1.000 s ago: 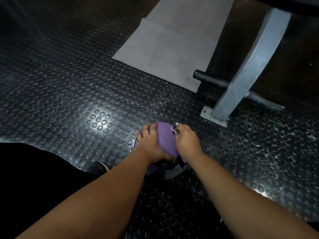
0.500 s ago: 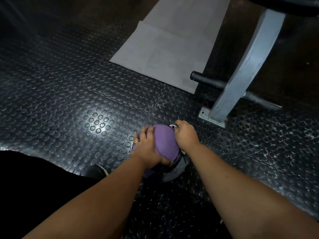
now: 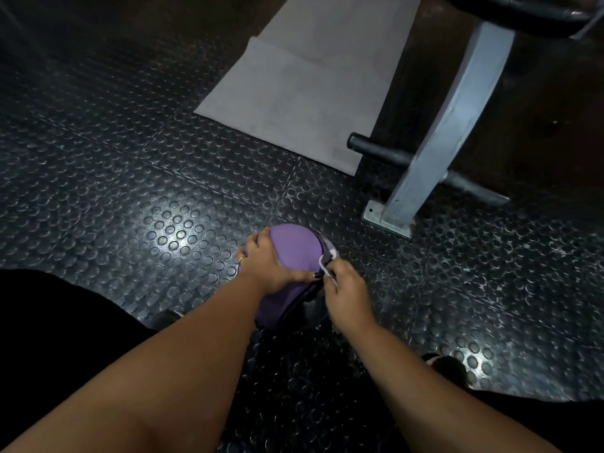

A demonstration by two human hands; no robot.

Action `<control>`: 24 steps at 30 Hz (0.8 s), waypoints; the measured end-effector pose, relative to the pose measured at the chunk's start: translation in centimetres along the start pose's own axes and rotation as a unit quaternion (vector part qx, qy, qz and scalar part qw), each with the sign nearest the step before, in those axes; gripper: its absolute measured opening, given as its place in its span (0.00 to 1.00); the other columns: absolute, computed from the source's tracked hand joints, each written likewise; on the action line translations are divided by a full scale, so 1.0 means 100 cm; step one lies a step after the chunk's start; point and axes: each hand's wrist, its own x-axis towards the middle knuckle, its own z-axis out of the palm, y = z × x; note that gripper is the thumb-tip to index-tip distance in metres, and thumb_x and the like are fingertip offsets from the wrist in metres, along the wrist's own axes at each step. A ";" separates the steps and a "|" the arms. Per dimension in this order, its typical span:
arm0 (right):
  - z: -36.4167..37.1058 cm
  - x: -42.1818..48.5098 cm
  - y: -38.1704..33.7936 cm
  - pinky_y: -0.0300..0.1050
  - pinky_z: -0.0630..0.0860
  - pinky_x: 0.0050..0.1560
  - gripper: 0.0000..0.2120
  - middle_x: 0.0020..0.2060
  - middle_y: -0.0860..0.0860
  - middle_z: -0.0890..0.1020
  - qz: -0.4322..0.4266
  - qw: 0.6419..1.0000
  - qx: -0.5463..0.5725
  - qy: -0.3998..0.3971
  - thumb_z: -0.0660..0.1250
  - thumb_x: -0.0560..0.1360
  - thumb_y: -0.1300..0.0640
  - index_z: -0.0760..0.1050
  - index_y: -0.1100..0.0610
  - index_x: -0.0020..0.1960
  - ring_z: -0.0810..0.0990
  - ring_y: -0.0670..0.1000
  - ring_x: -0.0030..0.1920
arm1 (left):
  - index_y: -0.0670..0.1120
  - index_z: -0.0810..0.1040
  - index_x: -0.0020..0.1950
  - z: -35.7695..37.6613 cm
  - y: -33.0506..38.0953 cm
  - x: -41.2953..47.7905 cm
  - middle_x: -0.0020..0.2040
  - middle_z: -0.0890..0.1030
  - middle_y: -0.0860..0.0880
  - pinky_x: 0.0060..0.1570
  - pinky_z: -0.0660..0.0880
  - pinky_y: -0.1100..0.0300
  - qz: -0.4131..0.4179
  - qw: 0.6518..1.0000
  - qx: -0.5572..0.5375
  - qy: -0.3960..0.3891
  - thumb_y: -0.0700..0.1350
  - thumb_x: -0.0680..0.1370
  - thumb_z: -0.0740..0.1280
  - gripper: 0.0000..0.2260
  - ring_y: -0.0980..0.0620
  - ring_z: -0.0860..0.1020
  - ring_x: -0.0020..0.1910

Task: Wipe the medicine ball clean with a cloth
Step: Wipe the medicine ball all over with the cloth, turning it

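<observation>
A purple medicine ball (image 3: 295, 248) with a dark seam rests on the studded black rubber floor just in front of me. My left hand (image 3: 266, 263) lies over its left and near side, fingers spread and gripping it. My right hand (image 3: 344, 286) is closed at the ball's right side, pinching a small pale cloth (image 3: 327, 259) against the seam. Most of the cloth is hidden inside the fist.
A grey metal bench leg (image 3: 447, 125) with a bolted foot plate (image 3: 387, 220) stands right of the ball, with a black bar (image 3: 376, 148) across it. A grey mat (image 3: 300, 89) lies further back. My shoe (image 3: 444, 366) shows at lower right.
My right hand with the cloth has slid from the ball's far top down along the seam toward me. My left hand stays on the ball, which has turned a little.
</observation>
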 end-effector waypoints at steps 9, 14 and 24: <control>0.008 0.057 -0.014 0.48 0.73 0.46 0.09 0.50 0.56 0.76 -0.023 0.998 -0.057 0.008 0.61 0.77 0.62 0.76 0.59 0.55 0.76 0.56 0.47 | 0.45 0.43 0.81 -0.004 -0.011 0.007 0.81 0.48 0.44 0.76 0.53 0.35 0.022 0.998 0.053 0.004 0.77 0.50 0.70 0.71 0.38 0.47 0.79; 0.008 0.108 -0.013 0.52 0.73 0.52 0.10 0.52 0.58 0.75 -0.037 0.988 -0.144 -0.040 0.59 0.79 0.60 0.75 0.60 0.56 0.75 0.59 0.51 | 0.60 0.34 0.79 -0.006 -0.003 0.005 0.80 0.33 0.58 0.67 0.43 0.21 0.138 0.968 0.206 -0.037 0.76 0.56 0.72 0.65 0.43 0.32 0.78; -0.005 0.089 0.001 0.47 0.71 0.49 0.11 0.51 0.58 0.74 -0.048 0.996 -0.076 -0.023 0.60 0.77 0.63 0.76 0.61 0.57 0.75 0.57 0.49 | 0.57 0.40 0.81 0.009 0.005 0.008 0.81 0.43 0.55 0.75 0.49 0.33 0.178 0.964 0.200 -0.002 0.70 0.56 0.78 0.65 0.44 0.42 0.81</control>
